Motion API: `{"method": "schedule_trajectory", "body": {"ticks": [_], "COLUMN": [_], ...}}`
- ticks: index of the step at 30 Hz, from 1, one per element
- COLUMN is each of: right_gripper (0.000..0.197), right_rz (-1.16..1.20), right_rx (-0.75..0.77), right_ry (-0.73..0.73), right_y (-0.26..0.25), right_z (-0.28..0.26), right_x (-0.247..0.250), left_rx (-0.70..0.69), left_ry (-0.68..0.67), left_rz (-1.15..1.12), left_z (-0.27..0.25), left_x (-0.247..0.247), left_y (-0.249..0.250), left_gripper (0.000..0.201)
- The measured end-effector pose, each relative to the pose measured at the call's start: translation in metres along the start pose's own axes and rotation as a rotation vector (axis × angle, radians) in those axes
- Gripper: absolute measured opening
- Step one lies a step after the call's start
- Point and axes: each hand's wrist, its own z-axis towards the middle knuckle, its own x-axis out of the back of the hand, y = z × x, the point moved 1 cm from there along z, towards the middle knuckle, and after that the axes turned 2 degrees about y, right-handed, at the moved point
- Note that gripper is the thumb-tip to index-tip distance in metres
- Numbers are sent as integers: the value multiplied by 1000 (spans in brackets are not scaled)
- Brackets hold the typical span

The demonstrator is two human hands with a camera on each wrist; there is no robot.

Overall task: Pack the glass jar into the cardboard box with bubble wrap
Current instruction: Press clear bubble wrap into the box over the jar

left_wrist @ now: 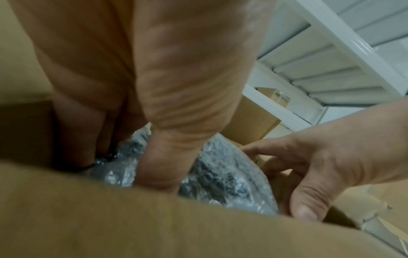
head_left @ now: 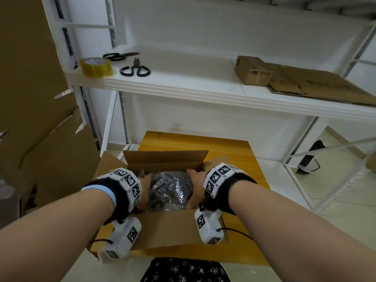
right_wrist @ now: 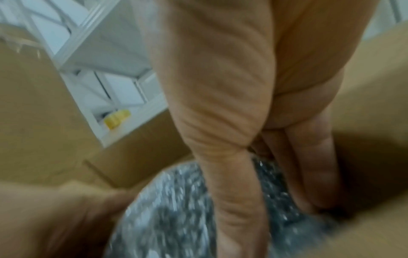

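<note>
You are at the step of setting the wrapped jar (head_left: 171, 190) down into the cardboard box (head_left: 168, 228), which stands open on the yellow table (head_left: 240, 151). The jar, bundled all round in bubble wrap (left_wrist: 220, 174), sits between the box walls with its top just below the rim, flaps spread outward.

Your left hand (head_left: 145, 188) grasps the bundle on its left side: the left wrist view shows your thumb (left_wrist: 167, 157) pressed onto the wrap and your fingers going down between the bundle and the box wall. Your right hand (head_left: 196, 184) grasps the right side the same way, thumb (right_wrist: 232, 192) over the wrap and fingers (right_wrist: 309, 165) slid down beside it.

My reading is that the jar is nearly or fully seated. The next move calls for you to confirm it rests on the bottom, then ease both hands out without dragging the wrap loose. After that the flaps want folding, and the tape roll (head_left: 96, 67) and scissors (head_left: 135, 68) lie ready on the white shelf (head_left: 183, 86) above.

Several things you cannot check here. The glass itself is hidden under the wrap, so its lid and which way it lies are unclear. The bottom of the box is out of sight, so whether the bundle touches it cannot be told. Your fingertips are hidden down the sides. The right wrist view is heavily blurred.
</note>
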Motion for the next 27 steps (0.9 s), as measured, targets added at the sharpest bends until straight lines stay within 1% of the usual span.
{"method": "schedule_trajectory", "body": {"ticks": [1, 3, 5, 6, 8, 10, 11, 13, 15, 18, 22, 24, 27], "right_gripper": [101, 87, 73, 66, 48, 33, 28, 27, 26, 25, 25, 23, 24], "right_rz": [27, 94, 168, 192, 224, 267, 287, 328, 336, 278, 248, 257, 341], "right_rx": [-6, -34, -69, -87, -123, -140, -142, -146, -158, -180, -152, -113, -29], "right_ry": [17, 48, 115, 160, 225, 235, 232, 234, 256, 246, 215, 214, 253], "right_y": [3, 11, 18, 21, 25, 28, 30, 35, 38, 39, 30, 21, -4], "right_z": [-5, -15, -23, -24, -27, -31, -34, -39, -44, -51, -60, -63, -64], "right_x": [9, 25, 37, 39, 41, 41, 42, 41, 42, 44, 48, 51, 54], "left_rx": [-2, -19, -13, -14, -19, -47, -56, -35, 22, 89, 121, 132, 152], "left_ry": [6, 31, 52, 73, 133, 220, 268, 359, 402, 407, 388, 389, 392], "left_rz": [-31, -132, -163, -184, -264, -322, -331, -298, -250, -207, -265, -284, -321], "left_z": [-2, -13, -20, -21, -25, -30, -33, -37, -42, -44, -44, -44, -46], "left_x": [3, 14, 24, 28, 39, 51, 56, 64, 64, 59, 50, 48, 42], "left_y": [-1, -2, -5, -9, -15, -22, -25, -33, -41, -52, -62, -63, -65], "left_gripper": [112, 100, 108, 109, 102, 91, 85, 77, 69, 63, 63, 61, 55]}}
